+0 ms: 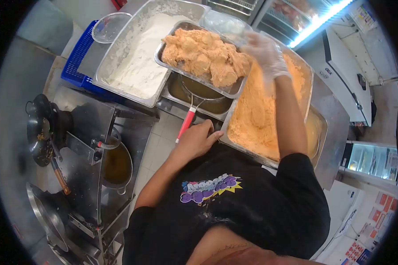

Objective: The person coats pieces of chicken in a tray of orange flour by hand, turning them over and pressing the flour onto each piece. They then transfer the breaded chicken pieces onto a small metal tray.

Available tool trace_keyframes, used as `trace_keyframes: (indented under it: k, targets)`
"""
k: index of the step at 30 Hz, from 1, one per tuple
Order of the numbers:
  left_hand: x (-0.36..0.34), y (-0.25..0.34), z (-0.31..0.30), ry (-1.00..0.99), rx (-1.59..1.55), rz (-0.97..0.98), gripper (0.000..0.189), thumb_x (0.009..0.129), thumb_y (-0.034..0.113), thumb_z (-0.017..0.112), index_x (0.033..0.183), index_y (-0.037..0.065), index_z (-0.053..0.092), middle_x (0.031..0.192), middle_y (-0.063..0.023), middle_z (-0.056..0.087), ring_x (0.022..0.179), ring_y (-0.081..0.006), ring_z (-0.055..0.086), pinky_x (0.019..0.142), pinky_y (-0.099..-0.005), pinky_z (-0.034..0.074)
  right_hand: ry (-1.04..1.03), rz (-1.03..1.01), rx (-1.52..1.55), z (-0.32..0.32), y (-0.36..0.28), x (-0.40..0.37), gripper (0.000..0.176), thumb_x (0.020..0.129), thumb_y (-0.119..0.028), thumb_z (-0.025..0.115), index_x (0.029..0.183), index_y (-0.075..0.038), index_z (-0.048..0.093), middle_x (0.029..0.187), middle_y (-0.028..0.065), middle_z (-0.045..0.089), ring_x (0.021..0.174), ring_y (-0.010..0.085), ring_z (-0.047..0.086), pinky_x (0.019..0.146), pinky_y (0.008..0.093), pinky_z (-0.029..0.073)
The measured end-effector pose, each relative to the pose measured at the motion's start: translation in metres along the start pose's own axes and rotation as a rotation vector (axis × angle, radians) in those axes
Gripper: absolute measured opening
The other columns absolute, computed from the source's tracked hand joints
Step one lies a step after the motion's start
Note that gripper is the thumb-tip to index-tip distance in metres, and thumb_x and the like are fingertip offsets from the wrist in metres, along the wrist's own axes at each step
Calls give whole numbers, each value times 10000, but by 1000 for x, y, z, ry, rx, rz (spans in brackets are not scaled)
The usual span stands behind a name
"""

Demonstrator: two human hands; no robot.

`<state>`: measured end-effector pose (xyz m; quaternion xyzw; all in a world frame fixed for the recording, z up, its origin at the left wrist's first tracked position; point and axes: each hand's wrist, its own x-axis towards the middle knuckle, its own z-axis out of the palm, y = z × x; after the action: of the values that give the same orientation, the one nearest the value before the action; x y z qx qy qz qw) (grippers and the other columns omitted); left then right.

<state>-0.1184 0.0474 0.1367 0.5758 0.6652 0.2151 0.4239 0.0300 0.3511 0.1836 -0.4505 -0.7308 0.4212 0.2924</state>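
Observation:
My left hand point(200, 138) is bare, its fingers curled and its thumb against the near left corner of a metal tray of orange breading point(252, 121). Whatever lies under those fingers is hidden. Close beside it is the red handle point(188, 123) of a strainer, which rests over a metal pan of murky liquid point(212, 105). My right hand point(265, 55), in a clear plastic glove, is above the far part of the breading, near the right end of a metal tray point(239, 89) heaped with orange-coated chicken pieces point(203, 53). Motion blurs its fingers.
A deep metal pan of white flour point(137, 66) stands at the left, with a blue basket point(77, 66) and a round sieve point(112, 27) beyond it. Further left are a wok point(39, 137) and a pot of dark oil point(118, 163). Lit refrigerators point(292, 17) stand behind.

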Motion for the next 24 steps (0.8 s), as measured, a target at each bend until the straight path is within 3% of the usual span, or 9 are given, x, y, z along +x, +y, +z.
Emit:
trace_keyframes:
  k: [1,4,6,10,13,15,19,22,24]
  targets:
    - [1,-1,3,-22,-1,3,446,1002,460,643,996,16,595,907,-232,697,886,-444,676,766,-527,509,41,101,-48,-33,2,-12,436,895,-218,675,1294,-42,694,1258,249,697,1166,308,667,982,424,514]
    - [7,0,13,-123,-43,19,402,1015,393,635,1036,-2,563,935,-282,689,950,-484,666,805,-556,499,-117,487,-637,-111,94,-6,448,868,-298,730,1224,-26,722,1156,206,728,970,209,700,797,356,535]
    - [10,4,26,-164,12,14,406,1019,386,628,1049,-9,541,941,-301,682,962,-501,657,815,-567,493,-124,441,-1015,-133,178,-33,415,878,-327,718,1117,11,737,1038,202,737,862,265,692,755,380,527]
    - [21,-2,37,-219,-28,-32,407,1023,350,632,1058,-27,482,952,-345,664,991,-548,626,822,-584,474,-59,472,-798,-118,183,-107,444,867,-355,729,1086,31,729,1045,211,741,915,318,713,795,402,541]
    - [25,-3,38,-227,-74,-47,402,1017,332,651,1055,-31,482,974,-350,664,1013,-555,619,826,-575,475,-52,679,-708,-93,139,-117,488,858,-376,758,1107,41,716,1099,231,729,976,339,711,847,428,541]
    - [25,-4,39,-222,-119,-54,400,1013,315,667,1059,-37,483,1004,-361,660,1037,-561,613,836,-561,480,-97,711,-603,-82,112,-122,491,958,-410,668,1171,30,712,1224,298,684,1145,384,684,945,454,535]
    - [29,-10,43,-218,-193,-11,401,1013,319,669,1056,-34,484,1008,-360,660,1040,-563,612,840,-557,482,43,738,-803,-37,133,-128,538,921,-410,725,1221,34,682,1234,277,693,1131,379,696,957,420,550]
    - [27,-7,41,-204,-171,-34,397,1011,321,671,1054,-28,488,1014,-353,665,1042,-560,614,840,-554,482,61,512,-933,-29,139,-121,613,820,-352,799,1246,61,645,1113,264,732,1049,375,724,910,437,562]
    - [25,-4,40,-233,-140,-92,394,1012,323,669,1064,-24,489,1018,-349,667,1041,-552,618,838,-549,484,-125,459,-815,-42,128,-108,559,856,-281,791,1272,52,622,1096,227,741,985,353,726,872,424,564]
